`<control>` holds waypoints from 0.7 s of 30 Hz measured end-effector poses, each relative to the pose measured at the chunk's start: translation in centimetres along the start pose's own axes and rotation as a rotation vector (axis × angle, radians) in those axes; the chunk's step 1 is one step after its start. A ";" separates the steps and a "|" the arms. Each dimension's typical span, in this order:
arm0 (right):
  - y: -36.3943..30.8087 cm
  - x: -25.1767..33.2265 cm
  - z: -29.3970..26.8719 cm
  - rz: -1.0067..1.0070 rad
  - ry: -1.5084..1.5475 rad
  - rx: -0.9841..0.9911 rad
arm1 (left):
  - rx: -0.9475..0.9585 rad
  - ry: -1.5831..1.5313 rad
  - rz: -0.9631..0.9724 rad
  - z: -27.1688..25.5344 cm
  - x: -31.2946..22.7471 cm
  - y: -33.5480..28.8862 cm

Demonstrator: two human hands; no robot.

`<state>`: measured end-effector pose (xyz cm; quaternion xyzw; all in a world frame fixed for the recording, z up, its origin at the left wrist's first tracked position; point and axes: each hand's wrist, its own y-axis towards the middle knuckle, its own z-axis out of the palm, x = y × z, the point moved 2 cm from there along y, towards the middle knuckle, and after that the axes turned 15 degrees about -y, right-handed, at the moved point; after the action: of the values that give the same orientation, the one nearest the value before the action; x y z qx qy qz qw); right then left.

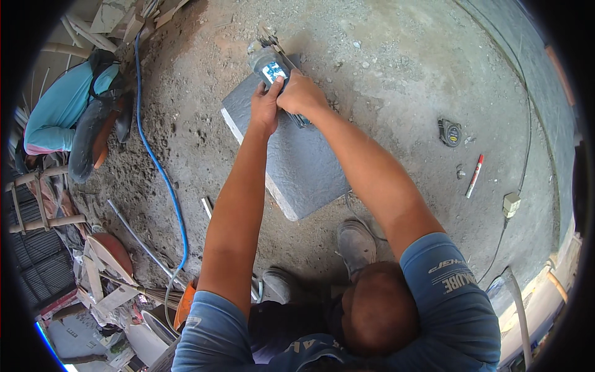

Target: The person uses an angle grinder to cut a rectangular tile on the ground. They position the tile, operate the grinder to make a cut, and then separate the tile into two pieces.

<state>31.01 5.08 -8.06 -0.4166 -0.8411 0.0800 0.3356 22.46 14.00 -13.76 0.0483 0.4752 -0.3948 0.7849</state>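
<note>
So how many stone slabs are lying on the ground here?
1. A single grey square stone slab lies flat on the dusty concrete ground, in front of the person's shoes, under both hands, left hand and right hand, which grip a power cutter. Others may be hidden in the rubble.

The slab (297, 158) is plain gray, and the tool (271, 67) at its twelve o'clock is gray with blue. A blue hose (162, 177) lies at nine, a red-and-white marker (475, 176) at three.
</note>
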 end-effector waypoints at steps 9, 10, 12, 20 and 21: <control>0.6 -0.6 0.1 -0.017 -0.065 0.012 | -0.055 1.471 0.564 -3.9 1.6 -9.1; 0.6 -0.5 -0.1 -0.012 -0.063 0.015 | -0.027 1.527 0.630 -3.9 1.8 -9.6; 0.3 -0.1 -0.3 -0.018 -0.061 0.015 | -0.040 1.257 0.469 -4.5 0.5 -8.6; 0.3 -0.5 0.4 -0.010 -0.054 -0.017 | -0.049 0.039 -0.086 -0.3 -0.8 -1.1; 0.4 -0.5 0.4 -0.014 -0.059 -0.022 | -0.047 0.034 -0.080 -0.2 -0.9 -0.5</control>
<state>31.26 5.01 -8.75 -0.4119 -0.8543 0.0805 0.3067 21.80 14.26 -13.03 0.0175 0.4989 -0.4140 0.7612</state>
